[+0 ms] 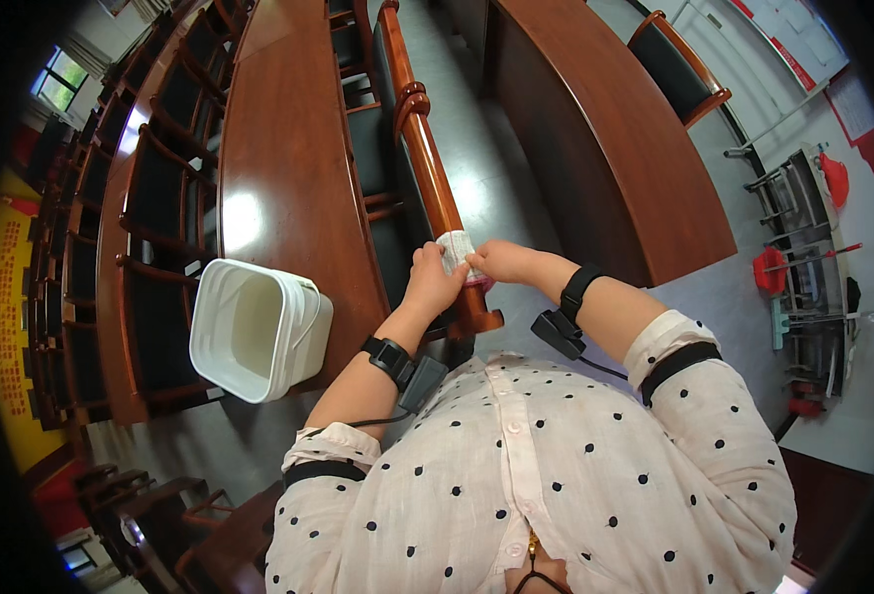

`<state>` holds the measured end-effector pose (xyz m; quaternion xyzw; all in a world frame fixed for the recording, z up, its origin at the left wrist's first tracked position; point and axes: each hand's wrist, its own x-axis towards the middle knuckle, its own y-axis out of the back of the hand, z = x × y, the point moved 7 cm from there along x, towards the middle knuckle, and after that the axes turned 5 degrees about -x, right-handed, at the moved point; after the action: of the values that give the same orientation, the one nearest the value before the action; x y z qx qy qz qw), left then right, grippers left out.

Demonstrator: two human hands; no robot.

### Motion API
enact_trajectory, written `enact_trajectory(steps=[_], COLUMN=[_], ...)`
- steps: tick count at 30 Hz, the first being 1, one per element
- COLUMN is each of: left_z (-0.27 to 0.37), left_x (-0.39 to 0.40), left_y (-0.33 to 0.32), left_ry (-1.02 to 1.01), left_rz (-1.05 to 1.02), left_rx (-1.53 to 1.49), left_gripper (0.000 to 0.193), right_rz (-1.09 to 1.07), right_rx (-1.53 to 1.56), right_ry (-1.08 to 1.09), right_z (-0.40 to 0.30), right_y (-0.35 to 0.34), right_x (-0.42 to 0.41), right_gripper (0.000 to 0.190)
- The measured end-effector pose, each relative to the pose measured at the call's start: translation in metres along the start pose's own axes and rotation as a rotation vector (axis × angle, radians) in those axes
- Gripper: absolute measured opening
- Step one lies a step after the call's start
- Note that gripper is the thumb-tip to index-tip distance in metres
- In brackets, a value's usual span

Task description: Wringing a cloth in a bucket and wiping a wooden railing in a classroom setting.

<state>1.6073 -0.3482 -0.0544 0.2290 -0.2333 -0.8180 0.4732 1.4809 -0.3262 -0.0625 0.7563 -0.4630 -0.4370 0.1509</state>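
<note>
A white checked cloth [454,251] is draped over the top rail of a wooden chair back [434,174], near the rail's closest end. My left hand [434,276] grips the cloth from the left side, thumb on top. My right hand [500,261] pinches the cloth's right edge between thumb and fingers. A pinkish edge of the cloth shows below my right hand. To the left, a white plastic bucket [307,338] with a wire handle stands at the near end of a long wooden table; pale liquid appears to be inside.
The long wooden table [288,148] runs away on the left, with rows of dark-padded chairs [158,185] beyond. Another wooden desk [593,96] stands at the right. Along the right wall are a chair [678,70], a metal rack [815,260] and red dustpans [769,270].
</note>
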Motion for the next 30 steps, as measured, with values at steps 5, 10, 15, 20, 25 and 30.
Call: enact_trajectory(steps=[5,10,15,20,25,30], left_z=[0.005,0.007,0.023,0.051,0.041,0.019], left_x=[-0.036,-0.046,-0.064,-0.08,-0.086,-0.07], left_y=[-0.011,-0.011,-0.005,0.009,-0.004,-0.007], left_ry=[0.059,0.005,-0.049,-0.145,-0.144,-0.103], left_rz=[-0.056,-0.088,-0.087,-0.065,-0.024,-0.004], left_rx=[0.011,0.019,0.003,0.052,0.164,0.049], left_gripper=[0.051,0.044,0.035,0.029,0.032,0.027], right_rz=[-0.06,-0.097,-0.062,-0.013,-0.085,-0.087], right_rx=[-0.198,-0.442,-0.542,-0.623,-0.741,-0.512], right_ry=[0.004,-0.006,-0.06,-0.03,-0.047,-0.04], right_z=[-0.002,-0.021,-0.038,-0.058,-0.028,-0.033], right_y=[-0.019,-0.014,0.0,0.015,-0.016,-0.016], right_x=[-0.026,-0.044,-0.068,-0.101,-0.09,-0.075], right_gripper=[0.042,0.029,0.021,0.019,0.023,0.034])
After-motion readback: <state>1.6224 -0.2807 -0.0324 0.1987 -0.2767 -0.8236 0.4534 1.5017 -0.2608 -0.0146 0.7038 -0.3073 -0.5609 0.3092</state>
